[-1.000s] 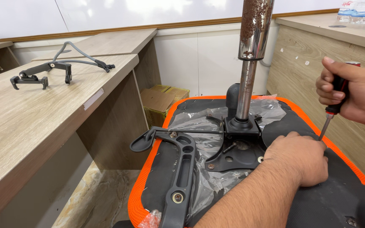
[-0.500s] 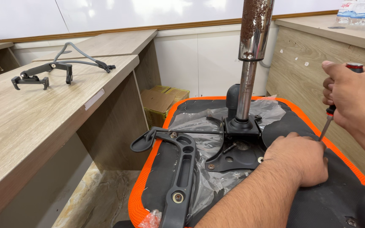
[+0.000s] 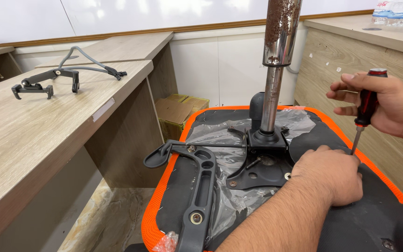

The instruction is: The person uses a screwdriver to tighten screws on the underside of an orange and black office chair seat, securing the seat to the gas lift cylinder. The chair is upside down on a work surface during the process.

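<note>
Screwdriver [image 3: 364, 114] stands near upright – red/black handle at 12, tip at 6, by the chair seat's [image 3: 350, 219] 3 o'clock edge. Right hand [image 3: 388, 109]: fingers wrapped round the handle. Left hand [image 3: 330, 173] – fingers curled at the tip, resting on seat beside black mounting plate [image 3: 262, 170].

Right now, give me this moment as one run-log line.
right hand: grips screwdriver, tip down | left hand: rests on upturned chair seat by the tip | gas cylinder: upright in base plate
</note>
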